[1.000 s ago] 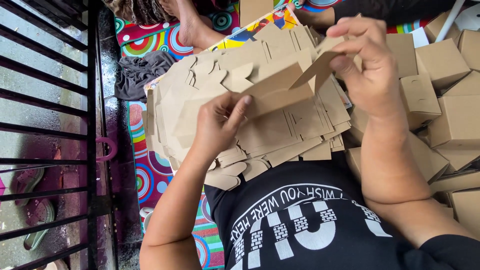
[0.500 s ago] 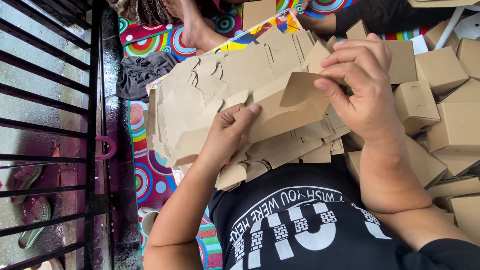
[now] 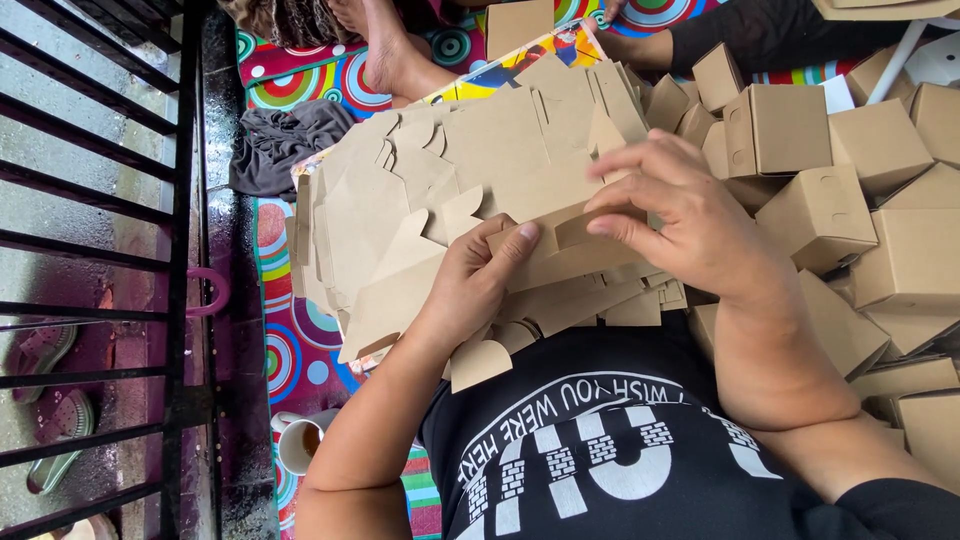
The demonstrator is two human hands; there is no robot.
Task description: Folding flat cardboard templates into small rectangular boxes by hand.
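Note:
A stack of flat brown cardboard box blanks (image 3: 400, 210) lies across my lap. On top of it, both hands hold one partly folded blank (image 3: 560, 245). My left hand (image 3: 470, 285) grips its lower edge, thumb on top. My right hand (image 3: 690, 225) pinches a flap on the blank's right side with its fingertips. A loose rounded flap (image 3: 478, 362) sticks out below my left wrist.
A heap of folded brown boxes (image 3: 830, 180) fills the right side. A black metal gate (image 3: 180, 250) runs down the left, with sandals (image 3: 45, 350) beyond it. On the colourful mat (image 3: 300, 350) lie a dark cloth (image 3: 285, 140) and a cup (image 3: 298, 442). Another person's foot (image 3: 390, 55) rests at the top.
The blank has come down from a raised, half-open position onto the stack. My right hand dropped lower with it and now pinches a flap; my left hand shifted right along the edge.

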